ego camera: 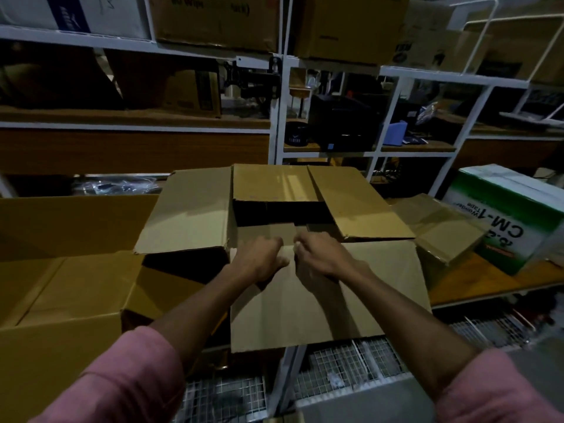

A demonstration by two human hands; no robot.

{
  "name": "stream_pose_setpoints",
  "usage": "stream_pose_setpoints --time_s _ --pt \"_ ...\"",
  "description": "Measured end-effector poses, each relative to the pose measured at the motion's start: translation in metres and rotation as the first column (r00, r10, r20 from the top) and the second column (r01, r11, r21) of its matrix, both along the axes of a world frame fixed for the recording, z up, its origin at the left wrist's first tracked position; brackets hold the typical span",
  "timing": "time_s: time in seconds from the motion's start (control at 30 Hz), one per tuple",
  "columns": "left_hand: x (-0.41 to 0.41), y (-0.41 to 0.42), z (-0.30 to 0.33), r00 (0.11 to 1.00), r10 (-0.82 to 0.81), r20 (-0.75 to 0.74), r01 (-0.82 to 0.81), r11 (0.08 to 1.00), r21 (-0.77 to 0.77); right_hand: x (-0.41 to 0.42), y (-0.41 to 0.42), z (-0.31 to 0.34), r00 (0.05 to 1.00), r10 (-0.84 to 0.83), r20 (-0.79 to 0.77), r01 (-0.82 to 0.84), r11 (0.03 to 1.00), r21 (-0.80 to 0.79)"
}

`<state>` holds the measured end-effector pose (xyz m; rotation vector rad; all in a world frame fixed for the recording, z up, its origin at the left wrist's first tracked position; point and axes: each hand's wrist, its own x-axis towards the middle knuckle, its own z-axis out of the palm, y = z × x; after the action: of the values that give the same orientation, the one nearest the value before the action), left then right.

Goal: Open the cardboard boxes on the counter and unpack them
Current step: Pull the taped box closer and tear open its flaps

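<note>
Step in hand, as I judged it: opening the middle cardboard box (293,227) on the counter (494,279). 3 outer flaps stood folded out. My left hand (259,259) and right hand (320,254) met at the near flap (320,300), fingers curled over its far edge, gripping it. The next move called for folding this flap toward me. The interior was dark; contents could not be made out. My fingertips were hidden behind the edge.
</note>
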<state>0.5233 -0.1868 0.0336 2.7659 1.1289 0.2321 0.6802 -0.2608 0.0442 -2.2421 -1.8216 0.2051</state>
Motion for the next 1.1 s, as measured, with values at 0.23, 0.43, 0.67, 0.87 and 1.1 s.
stream_pose_setpoints --time_s 0.23,0.43,0.67,0.87,1.1 --pt "0.007 0.011 -0.017 1.0 -0.007 0.029 0.004 0.993 0.121 0.016 0.024 -0.012 0.949 -0.308 0.062 0.314 0.937 -0.156" --pt "0.015 0.016 -0.024 0.998 0.009 0.069 -0.02 0.986 0.164 0.073 0.019 -0.009 0.931 -0.355 0.08 0.337 0.924 0.18" --pt "0.035 0.018 -0.025 0.995 0.008 0.095 -0.042 0.933 0.357 0.149 0.007 -0.005 0.835 -0.53 0.146 0.49 0.839 0.238" --pt "0.037 0.018 -0.031 0.993 -0.011 0.119 -0.029 0.945 0.327 0.186 -0.004 -0.016 0.794 -0.603 0.079 0.597 0.797 0.089" --pt "0.038 0.019 -0.033 0.992 -0.013 0.123 -0.034 0.928 0.372 0.182 -0.013 -0.02 0.83 -0.557 0.014 0.554 0.827 0.092"
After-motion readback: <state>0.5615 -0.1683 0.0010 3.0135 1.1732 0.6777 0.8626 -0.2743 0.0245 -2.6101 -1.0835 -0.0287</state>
